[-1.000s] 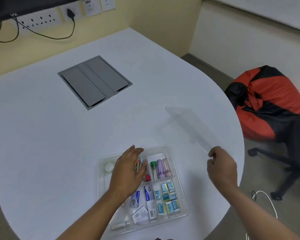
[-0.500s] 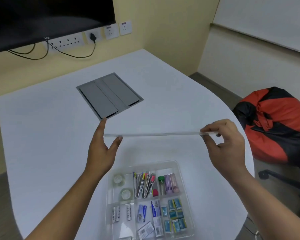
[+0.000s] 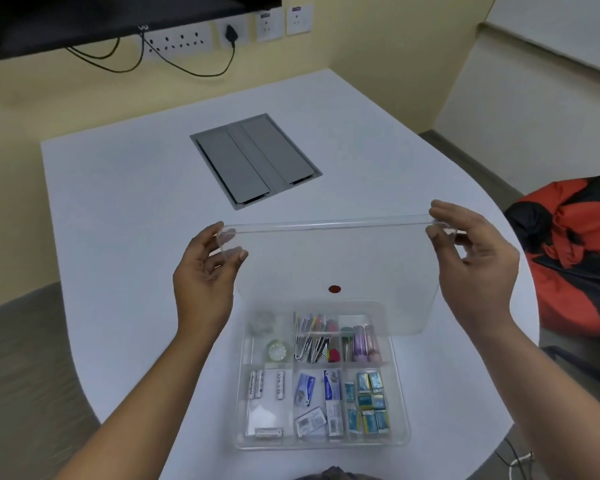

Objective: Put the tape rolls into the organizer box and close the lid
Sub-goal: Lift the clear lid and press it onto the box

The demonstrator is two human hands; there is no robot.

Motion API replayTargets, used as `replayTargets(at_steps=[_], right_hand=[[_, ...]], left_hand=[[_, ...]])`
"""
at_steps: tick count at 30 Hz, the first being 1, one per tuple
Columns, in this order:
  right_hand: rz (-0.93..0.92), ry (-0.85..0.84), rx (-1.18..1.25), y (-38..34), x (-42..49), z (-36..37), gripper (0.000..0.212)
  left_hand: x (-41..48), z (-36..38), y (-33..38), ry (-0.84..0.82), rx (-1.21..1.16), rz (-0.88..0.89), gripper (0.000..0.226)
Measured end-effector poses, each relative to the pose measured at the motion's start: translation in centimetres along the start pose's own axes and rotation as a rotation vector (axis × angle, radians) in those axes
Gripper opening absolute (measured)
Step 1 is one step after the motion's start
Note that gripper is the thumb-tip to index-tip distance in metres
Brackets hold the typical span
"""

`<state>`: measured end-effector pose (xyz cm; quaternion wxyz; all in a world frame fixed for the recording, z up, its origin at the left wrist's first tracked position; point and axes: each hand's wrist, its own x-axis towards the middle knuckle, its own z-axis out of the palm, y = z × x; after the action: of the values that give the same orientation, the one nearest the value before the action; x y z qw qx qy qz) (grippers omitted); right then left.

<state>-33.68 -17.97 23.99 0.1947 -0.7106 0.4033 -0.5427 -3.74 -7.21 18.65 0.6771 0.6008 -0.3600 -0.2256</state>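
Note:
A clear organizer box (image 3: 400, 403) stands open near the table's front edge. Two clear tape rolls lie in its far-left compartment: one (image 3: 277, 352) in plain sight, the other (image 3: 263, 321) blurred behind the lid. The transparent lid (image 3: 329, 261), marked with a small red dot, hangs tilted above the box's far side, its lower edge over the back compartments. My left hand (image 3: 205, 282) pinches the lid's upper left corner. My right hand (image 3: 471, 261) grips the upper right corner.
The box also holds pens, batteries, small packets and tubes. A grey cable hatch (image 3: 255, 161) is set into the white table (image 3: 118, 220) beyond the lid. A red and black beanbag (image 3: 568, 244) and a chair base stand on the floor to the right.
The lid has tipped from edge-on and level to a steep tilt facing me, and both hands have lowered it toward the box. The camera has shifted too.

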Motion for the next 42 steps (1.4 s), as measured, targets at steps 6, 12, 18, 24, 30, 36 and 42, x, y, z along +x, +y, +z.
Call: replayTargets(at_steps=[6, 12, 18, 24, 30, 36, 42], right_hand=[[0.16, -0.104, -0.089, 2.3, -1.5, 1.5, 0.027], [0.315, -0.232, -0.172, 6.1, -5.9, 2.9, 0.024], [0.446, -0.321, -0.269, 9.1, -8.7, 3.6, 0.022], [0.504, -0.462, -0.372, 10.4, -9.1, 4.8, 0.023], [0.511, -0.519, -0.364, 10.8, -9.1, 6.3, 0.023], [0.538, -0.596, -0.392, 11.4, -8.0, 7.1, 0.028], [0.49, -0.83, -0.417, 10.5, -9.9, 7.2, 0.046]], left_hand=[[0.1, -0.9, -2.4, -0.043, 0.243, -0.033, 0.051], [-1.9, -2.0, -6.9, -0.187, 0.565, -0.104, 0.054], [-3.8, -1.9, -9.8, -0.298, 0.776, -0.11, 0.052], [-3.9, -1.9, -11.4, -0.327, 0.89, -0.18, 0.051], [-4.2, -2.9, -12.7, -0.326, 0.927, -0.249, 0.052], [-4.0, -2.7, -12.9, -0.399, 0.879, -0.255, 0.062], [-5.6, -3.4, -13.3, -0.47, 0.913, -0.245, 0.065]])
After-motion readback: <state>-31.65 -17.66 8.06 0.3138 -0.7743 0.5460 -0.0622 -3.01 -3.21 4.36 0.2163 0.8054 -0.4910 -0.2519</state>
